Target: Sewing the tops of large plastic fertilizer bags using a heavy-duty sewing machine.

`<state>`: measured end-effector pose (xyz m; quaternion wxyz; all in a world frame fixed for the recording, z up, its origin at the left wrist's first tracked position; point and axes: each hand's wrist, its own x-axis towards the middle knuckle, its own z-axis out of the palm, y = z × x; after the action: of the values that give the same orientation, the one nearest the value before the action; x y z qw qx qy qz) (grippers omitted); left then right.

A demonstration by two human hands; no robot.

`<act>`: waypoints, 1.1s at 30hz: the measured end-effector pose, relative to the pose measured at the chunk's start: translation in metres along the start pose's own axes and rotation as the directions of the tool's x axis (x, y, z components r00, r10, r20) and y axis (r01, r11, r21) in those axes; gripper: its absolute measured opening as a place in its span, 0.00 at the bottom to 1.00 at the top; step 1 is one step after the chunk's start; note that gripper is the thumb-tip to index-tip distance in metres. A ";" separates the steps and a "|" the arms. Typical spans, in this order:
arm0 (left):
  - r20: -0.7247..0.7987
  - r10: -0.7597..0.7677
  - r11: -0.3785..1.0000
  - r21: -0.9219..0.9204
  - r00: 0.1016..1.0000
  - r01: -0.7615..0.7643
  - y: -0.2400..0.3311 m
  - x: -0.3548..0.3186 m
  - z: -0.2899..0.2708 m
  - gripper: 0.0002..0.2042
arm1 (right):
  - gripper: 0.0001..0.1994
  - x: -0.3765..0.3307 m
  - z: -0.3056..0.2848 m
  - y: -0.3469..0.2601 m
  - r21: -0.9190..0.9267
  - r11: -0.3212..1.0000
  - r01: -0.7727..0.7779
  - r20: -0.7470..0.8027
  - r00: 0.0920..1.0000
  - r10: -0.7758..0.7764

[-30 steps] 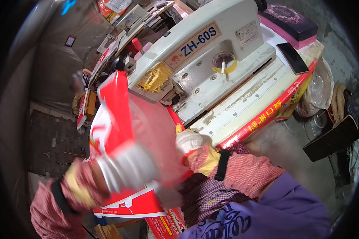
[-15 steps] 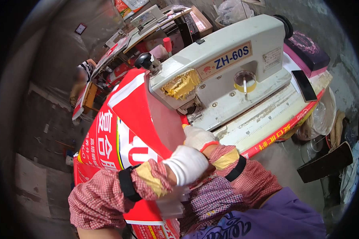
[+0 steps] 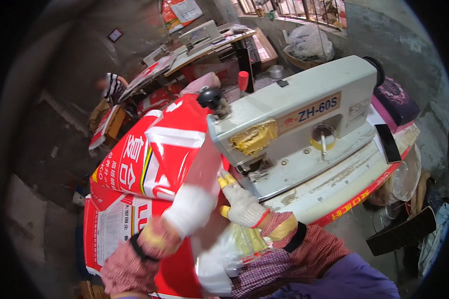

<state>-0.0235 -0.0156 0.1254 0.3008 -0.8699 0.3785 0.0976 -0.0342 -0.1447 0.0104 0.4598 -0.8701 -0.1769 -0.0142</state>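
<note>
A grey sewing machine [image 3: 351, 77] stands ahead, with a red and white printed sack [image 3: 177, 142] bunched against its needle end. My right hand [image 3: 242, 202], in a pale glove with yellow fingertips, lies just in front of the needle area. Its fingers are stretched and the thumb stands apart, the fingertips at the sack's edge. To its left, my left hand [image 3: 192, 209] in a white glove is over the sack, smeared by motion, its fingers not clear. Clear plastic film [image 3: 212, 271] and a yellowish folded plastic piece [image 3: 247, 240] lie below my right hand.
On the machine table [image 3: 304, 202] are a phone [image 3: 387, 143], a dark and pink box [image 3: 396, 102] and a tape roll [image 3: 315, 144] against the machine. More sacks [image 3: 117, 226] lie at lower left. Far left, a person in a striped sleeve [image 3: 115, 88] is beside another bench [image 3: 184, 62].
My hands were close together at the sack's edge; the left has moved left, away from the right. My right hand's fingers have spread. The view has shifted, showing more of the far wall.
</note>
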 end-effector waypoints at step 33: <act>0.452 -0.702 -0.711 -0.488 0.549 -0.507 0.204 -0.320 0.198 0.26 | 0.19 -0.124 0.086 -0.056 0.506 0.846 -0.171 -0.028 0.976 0.215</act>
<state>-0.3805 0.1863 0.0022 -0.8090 -0.5489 -0.2024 -0.0572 -0.1797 -0.0834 -0.0182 0.6755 -0.7331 -0.0667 0.0420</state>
